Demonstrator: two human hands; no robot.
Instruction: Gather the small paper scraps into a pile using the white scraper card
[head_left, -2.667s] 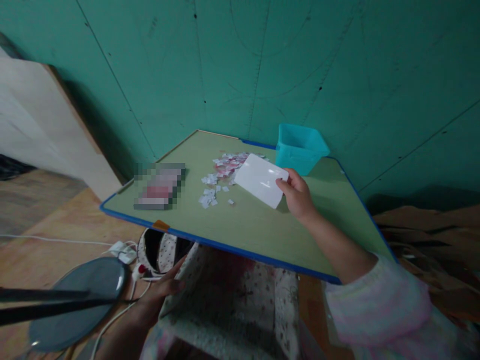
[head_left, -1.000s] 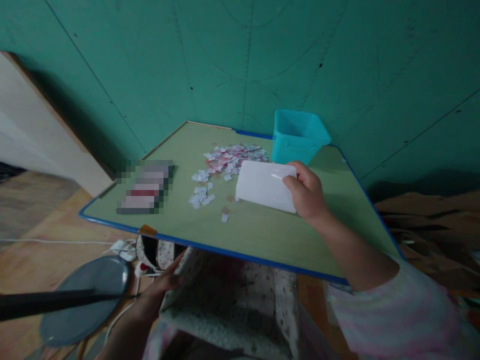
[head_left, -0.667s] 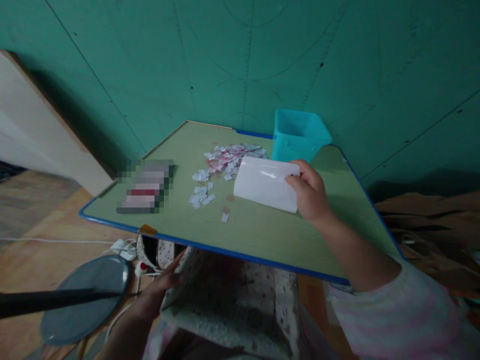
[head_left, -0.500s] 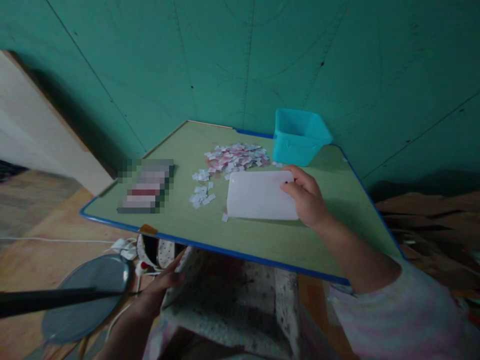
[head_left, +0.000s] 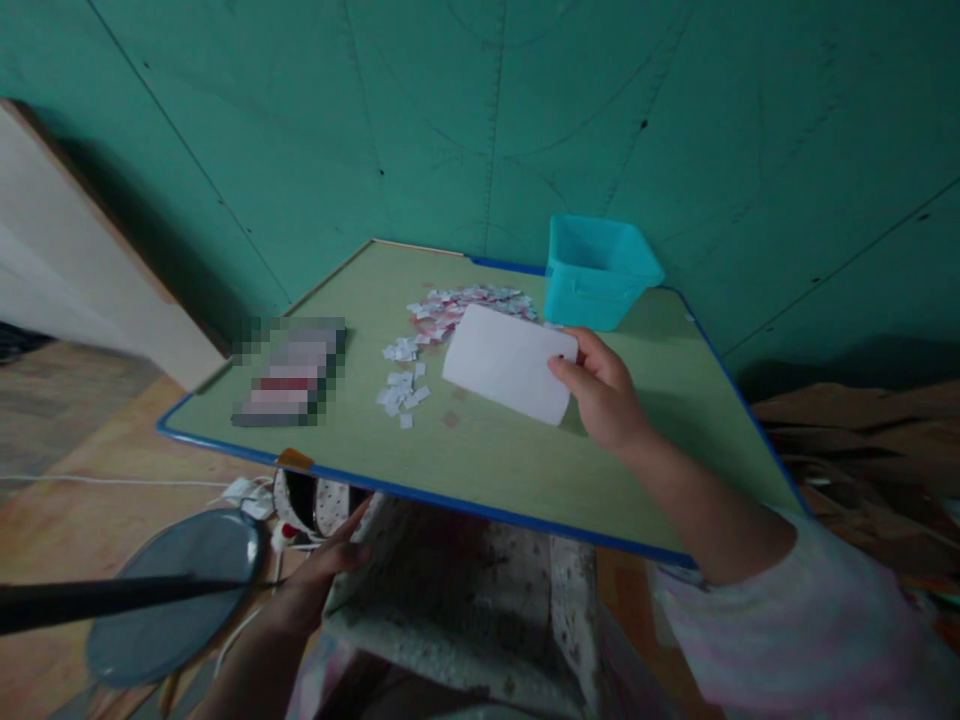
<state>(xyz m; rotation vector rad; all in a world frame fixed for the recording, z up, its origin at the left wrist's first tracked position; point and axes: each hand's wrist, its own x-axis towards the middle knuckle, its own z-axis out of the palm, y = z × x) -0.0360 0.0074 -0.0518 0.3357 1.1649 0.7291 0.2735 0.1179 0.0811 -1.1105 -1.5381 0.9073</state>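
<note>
My right hand (head_left: 604, 395) pinches the right end of a white rectangular card (head_left: 514, 365), thumb on top. The card is held tilted over the table, its left end raised and partly covering a heap of small white and pinkish paper pieces (head_left: 476, 298). Left of the card lie two smaller clusters of white paper pieces (head_left: 401, 392). Down at my lap, my left hand (head_left: 337, 560) grips the left edge of a speckled whitish cloth (head_left: 465, 650), thumb over the edge; its other fingers are mostly hidden.
A turquoise plastic bin (head_left: 600, 275) stands at the table's back right, near the green wall. On the left lies a blurred-out flat object (head_left: 289, 372). The table (head_left: 480, 460) has a blue edge. Below left are a round grey stool (head_left: 176, 600) and white cables.
My right hand has moved slightly left and turned the card, raising its left end. A single paper piece now lies farther left, beside the nearer small cluster. My left hand has stayed put.
</note>
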